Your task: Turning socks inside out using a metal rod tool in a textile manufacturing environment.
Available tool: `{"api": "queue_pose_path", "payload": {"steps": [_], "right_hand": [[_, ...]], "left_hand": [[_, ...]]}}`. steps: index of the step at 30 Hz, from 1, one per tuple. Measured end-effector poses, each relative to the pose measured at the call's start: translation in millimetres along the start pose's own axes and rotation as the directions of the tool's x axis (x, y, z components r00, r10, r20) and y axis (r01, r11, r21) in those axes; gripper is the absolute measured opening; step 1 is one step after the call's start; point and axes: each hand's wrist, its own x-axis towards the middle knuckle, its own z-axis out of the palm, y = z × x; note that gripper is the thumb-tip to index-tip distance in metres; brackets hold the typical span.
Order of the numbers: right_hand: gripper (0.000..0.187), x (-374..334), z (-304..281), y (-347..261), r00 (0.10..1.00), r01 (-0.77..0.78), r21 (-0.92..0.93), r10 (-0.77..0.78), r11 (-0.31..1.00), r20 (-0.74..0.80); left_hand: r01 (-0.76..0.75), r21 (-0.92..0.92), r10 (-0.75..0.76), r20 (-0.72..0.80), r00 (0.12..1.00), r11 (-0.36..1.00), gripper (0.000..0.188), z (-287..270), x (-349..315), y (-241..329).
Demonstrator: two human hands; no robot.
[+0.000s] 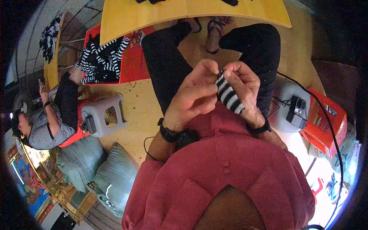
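Note:
A small black-and-white striped knitted piece [230, 95] is held up in front of my lap, its dark upper end between both hands. My right hand [247, 86] is closed on it, thumb and forefinger pinching near that end while the striped part hangs along the palm. My left hand [195, 94] meets it from the other side, its fingertips together at the same dark end and the remaining fingers curled. Whatever fine detail lies between the fingertips is too small to make out.
Ahead is a yellow wooden table [153, 17] with dark pieces on it. A red box [134, 63] of striped knitwear stands at left. Beyond it, another person [50, 126] sits near a grey stool [105, 115] and stuffed sacks [82, 161]. At right, a black cable [326, 109] passes a red stool [326, 122].

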Motion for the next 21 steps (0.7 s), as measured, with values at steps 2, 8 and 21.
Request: {"api": "queue_pose_path", "payload": {"steps": [2,8,21], "right_hand": [[0.008,-4,3,-4,1.000,-0.007,-0.075,0.007,0.997,0.005],[0.006,-1,4,-10,0.992,-0.124,0.043,0.125,0.991,-0.030],[0.010,16,24,-19,0.989,-0.075,-0.019,0.072,0.997,-0.129]], "left_hand": [[0.038,0.217,-0.040,0.004,0.999,0.976,0.024,3,-1,3],[-0.146,0.079,0.154,-0.110,0.982,0.986,0.010,-22,11,1],[-0.605,0.591,0.717,0.063,0.695,0.534,0.049,-3,15,-12]]}}
